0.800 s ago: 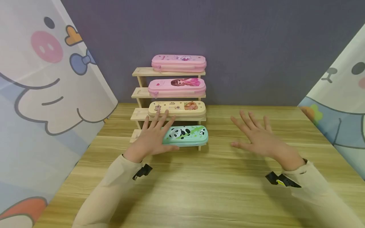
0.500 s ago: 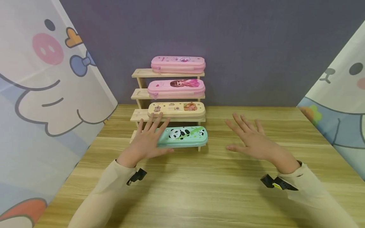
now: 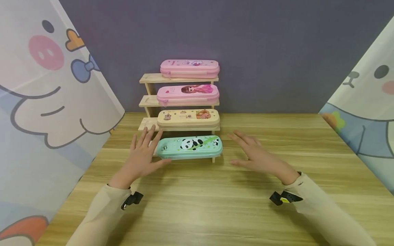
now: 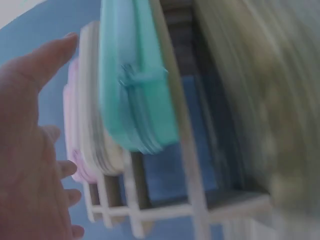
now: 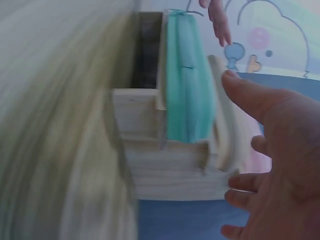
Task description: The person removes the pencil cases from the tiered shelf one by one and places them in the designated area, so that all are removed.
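A mint green pencil case [image 3: 188, 147] with pandas on its lid lies on the lowest step of a wooden stepped rack [image 3: 149, 122]. My left hand [image 3: 140, 157], fingers spread, hovers by the left end of that case and hides part of the step. To the right of the case, apart from it, is my right hand [image 3: 257, 155] with its fingers extended and nothing held. Both wrist views show the green case's zipped side [image 4: 135, 75] beside a raised thumb. Higher steps carry a cream pencil case [image 3: 188, 118], a pink one with a doll print [image 3: 187, 94] and another pink one [image 3: 189, 68].
The rack stands on a wood-grain table [image 3: 197, 205] against a dark grey back wall [image 3: 264, 54]. Cartoon-printed panels flank it, the left panel [image 3: 46, 95] nearer to the rack than the right panel [image 3: 369, 102].
My left hand has shifted left, uncovering the green case's left end. My right hand has come leftward, closer to the case's right end. The pencil cases stay on their steps.
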The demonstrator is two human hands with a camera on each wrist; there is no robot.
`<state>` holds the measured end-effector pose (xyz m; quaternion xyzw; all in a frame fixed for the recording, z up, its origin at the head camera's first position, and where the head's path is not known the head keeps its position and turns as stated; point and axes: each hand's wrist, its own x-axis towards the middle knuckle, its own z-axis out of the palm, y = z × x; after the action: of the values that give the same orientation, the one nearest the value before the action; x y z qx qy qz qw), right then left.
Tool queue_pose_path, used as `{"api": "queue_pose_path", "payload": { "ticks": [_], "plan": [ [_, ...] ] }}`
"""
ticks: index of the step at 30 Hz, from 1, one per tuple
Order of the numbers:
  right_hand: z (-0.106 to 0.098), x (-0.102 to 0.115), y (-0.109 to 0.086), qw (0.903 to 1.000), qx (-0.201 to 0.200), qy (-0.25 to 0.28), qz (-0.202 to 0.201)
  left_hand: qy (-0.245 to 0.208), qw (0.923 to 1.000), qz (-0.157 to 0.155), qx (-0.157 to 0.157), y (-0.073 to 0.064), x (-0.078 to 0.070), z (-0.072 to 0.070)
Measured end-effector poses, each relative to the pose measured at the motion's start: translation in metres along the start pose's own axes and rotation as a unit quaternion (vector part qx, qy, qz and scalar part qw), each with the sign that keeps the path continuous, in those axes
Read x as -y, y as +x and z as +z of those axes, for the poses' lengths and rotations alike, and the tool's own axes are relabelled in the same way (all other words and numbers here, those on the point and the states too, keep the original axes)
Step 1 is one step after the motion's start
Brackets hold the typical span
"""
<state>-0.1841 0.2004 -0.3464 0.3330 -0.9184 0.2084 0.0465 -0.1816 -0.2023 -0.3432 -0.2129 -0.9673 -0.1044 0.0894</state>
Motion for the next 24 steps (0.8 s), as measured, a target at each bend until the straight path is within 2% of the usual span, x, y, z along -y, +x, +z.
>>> {"api": "queue_pose_path", "payload": {
  "ticks": [10,17,20,24],
  "plan": [
    [0.027,-0.004,0.024,0.9941,-0.030,0.101,-0.027,-0.086,0.9950,-0.037,-0.036,-0.019,0.045,0.018],
    [0.034,-0.003,0.035,0.9912,-0.028,0.129,-0.012,-0.139,0.9887,-0.056,-0.011,-0.025,0.068,0.022],
    [0.038,-0.003,0.040,0.9894,-0.031,0.142,-0.004,-0.150,0.9875,-0.047,-0.013,-0.026,0.076,0.025],
    [0.043,-0.004,0.045,0.9857,-0.036,0.164,-0.005,-0.165,0.9860,-0.012,-0.018,-0.028,0.083,0.029]
  ]
}}
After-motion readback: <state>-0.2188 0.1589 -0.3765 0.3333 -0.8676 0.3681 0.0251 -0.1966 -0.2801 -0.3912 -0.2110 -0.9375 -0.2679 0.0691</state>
